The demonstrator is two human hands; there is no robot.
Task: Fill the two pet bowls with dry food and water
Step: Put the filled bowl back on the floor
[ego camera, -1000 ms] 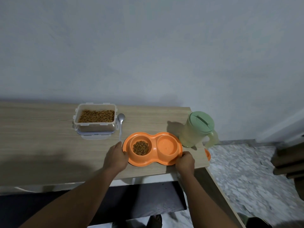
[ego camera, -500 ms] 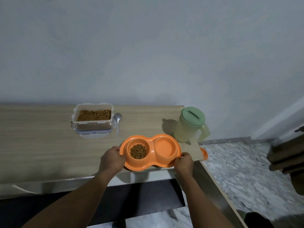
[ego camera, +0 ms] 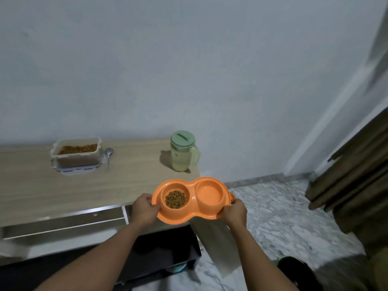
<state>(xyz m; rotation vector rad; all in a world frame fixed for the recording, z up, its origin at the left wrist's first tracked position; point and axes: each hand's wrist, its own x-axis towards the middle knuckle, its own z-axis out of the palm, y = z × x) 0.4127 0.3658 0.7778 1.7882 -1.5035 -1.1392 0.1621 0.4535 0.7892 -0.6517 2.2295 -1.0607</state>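
We find the feeder [ego camera: 190, 200] at lower centre of the frame, off the table [ego camera: 63, 185], pinched at its ends by the left hand [ego camera: 144, 207] and right hand [ego camera: 235, 211]. Any tilt risks spilling kibble [ego camera: 175, 199] or water.

Both hands have lifted the double bowl [ego camera: 192, 199] off the table [ego camera: 63, 185].

Hands [ego camera: 144, 208] [ego camera: 235, 211] hold orange double bowl [ego camera: 192, 215] off table [ego camera: 63, 185].
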